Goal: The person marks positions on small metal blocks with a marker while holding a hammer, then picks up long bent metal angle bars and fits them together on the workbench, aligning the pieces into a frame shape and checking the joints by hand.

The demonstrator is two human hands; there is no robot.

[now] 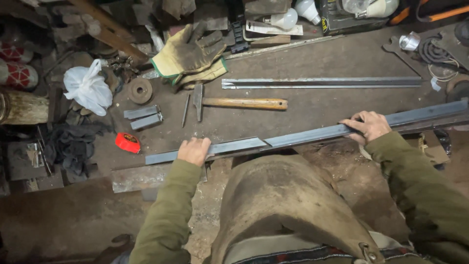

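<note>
Hands clamp a long grey steel angle bar point(303, 134) along the workbench's near edge: left hand point(194, 150) and right hand point(370, 125), fingers curled over it. Likely heavy, rigid; wide-spaced grip suits.

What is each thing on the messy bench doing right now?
left hand: gripping the long steel bar.
right hand: pressed on the same bar.
long steel bar: lying slanted along the bench's near edge.
hammer: lying flat, untouched.
work gloves: off, piled together.
red tape measure: closed, lying loose.
white plastic bag: crumpled.
</note>
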